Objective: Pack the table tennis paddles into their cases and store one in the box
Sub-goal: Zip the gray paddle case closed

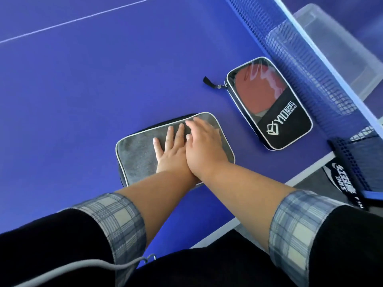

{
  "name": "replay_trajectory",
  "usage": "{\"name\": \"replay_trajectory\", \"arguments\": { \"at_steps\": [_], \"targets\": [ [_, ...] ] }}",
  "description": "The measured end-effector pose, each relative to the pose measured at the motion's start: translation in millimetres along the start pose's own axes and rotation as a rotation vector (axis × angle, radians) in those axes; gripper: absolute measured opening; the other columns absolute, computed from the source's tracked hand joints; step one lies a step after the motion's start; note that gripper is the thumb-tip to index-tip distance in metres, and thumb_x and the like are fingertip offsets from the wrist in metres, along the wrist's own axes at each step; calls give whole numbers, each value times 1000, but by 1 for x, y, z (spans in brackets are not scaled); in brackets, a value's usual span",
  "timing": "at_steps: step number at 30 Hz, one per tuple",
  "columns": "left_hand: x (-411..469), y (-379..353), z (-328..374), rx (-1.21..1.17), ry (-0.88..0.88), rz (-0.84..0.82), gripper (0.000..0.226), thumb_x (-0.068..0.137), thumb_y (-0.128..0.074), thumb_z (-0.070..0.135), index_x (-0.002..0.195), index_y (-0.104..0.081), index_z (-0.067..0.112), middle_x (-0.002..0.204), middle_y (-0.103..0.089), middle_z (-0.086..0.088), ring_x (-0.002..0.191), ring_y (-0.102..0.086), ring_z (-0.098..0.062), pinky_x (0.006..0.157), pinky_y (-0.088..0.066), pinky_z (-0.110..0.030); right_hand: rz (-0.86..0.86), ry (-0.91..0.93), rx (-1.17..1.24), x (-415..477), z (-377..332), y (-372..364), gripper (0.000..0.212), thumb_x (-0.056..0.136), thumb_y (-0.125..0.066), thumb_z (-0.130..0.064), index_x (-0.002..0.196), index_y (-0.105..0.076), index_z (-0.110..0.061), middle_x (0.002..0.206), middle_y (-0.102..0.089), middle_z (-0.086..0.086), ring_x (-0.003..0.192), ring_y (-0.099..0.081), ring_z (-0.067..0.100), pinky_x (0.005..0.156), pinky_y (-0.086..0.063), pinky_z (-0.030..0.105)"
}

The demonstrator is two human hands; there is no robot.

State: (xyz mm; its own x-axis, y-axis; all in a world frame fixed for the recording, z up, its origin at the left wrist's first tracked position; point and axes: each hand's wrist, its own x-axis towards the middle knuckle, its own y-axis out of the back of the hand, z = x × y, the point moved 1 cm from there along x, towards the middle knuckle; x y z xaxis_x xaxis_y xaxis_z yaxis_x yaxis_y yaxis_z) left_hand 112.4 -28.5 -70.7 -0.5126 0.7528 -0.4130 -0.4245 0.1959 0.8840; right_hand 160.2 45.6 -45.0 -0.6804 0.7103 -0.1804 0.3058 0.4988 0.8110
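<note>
A grey paddle case [136, 154] lies flat on the blue table, near the front edge, with its grey fabric side up. Both my hands rest palm-down on it. My left hand [169, 149] lies with its fingers spread, and my right hand [204, 146] partly overlaps it from the right. Neither hand grips anything. What is inside this case is hidden. To the right lies a black case [288, 127] with a clear window showing a red paddle [257, 90]; its zipper pull [209, 82] sticks out to the left. A clear plastic box [342, 48] stands beyond the net.
The blue net [300, 65] runs along the right side, between the cases and the box. Its black clamp post [350, 164] sits at the table's right edge. A white line [62, 23] crosses the blue table [93, 90] at the far left.
</note>
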Motion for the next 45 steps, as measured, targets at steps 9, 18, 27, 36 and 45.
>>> {"name": "replay_trajectory", "arguments": {
  "at_steps": [9, 18, 27, 36, 45],
  "targets": [
    [37, 43, -62, -59, 66, 211, 45, 93, -37, 60, 126, -54, 35, 122, -55, 2, 115, -48, -26, 92, -35, -44, -61, -2, -446, 6, 33, -12, 60, 105, -28, -41, 160, -22, -17, 170, -14, 1, 157, -3, 21, 124, -1, 53],
    [34, 23, -40, -409, 156, -19, 30, 100, -35, 49, 118, -50, 30, 113, -48, 4, 109, -46, -20, 67, -44, -39, -84, 9, -418, -4, 6, -28, 61, 102, -19, -38, 160, -22, -19, 170, -12, 1, 157, -2, 19, 123, 6, 54],
    [129, 60, -45, -109, -368, -93, 43, 102, -44, 27, 142, -40, 45, 130, -49, 3, 119, -46, -25, 89, -50, -49, -30, -4, -457, -6, 3, -30, 82, 88, -33, -62, 156, -35, -16, 169, -17, 7, 156, -12, 22, 124, -4, 57],
    [170, 68, -6, 113, -756, -112, 28, 97, -49, 24, 114, -64, 41, 121, -50, 13, 113, -39, -18, 69, -44, -37, 27, -22, -401, -5, 5, -34, 81, 82, -40, -62, 148, -45, -15, 166, -25, 10, 154, -18, 26, 123, -11, 60],
    [145, 64, -55, -69, -687, -26, 21, 99, -53, 25, 112, -69, 25, 111, -60, 4, 106, -50, -22, 86, -48, -42, 0, -18, -493, -4, 6, -36, 88, 86, -31, -64, 156, -32, -12, 167, -22, 12, 155, -14, 26, 124, -5, 57]
  ]
}}
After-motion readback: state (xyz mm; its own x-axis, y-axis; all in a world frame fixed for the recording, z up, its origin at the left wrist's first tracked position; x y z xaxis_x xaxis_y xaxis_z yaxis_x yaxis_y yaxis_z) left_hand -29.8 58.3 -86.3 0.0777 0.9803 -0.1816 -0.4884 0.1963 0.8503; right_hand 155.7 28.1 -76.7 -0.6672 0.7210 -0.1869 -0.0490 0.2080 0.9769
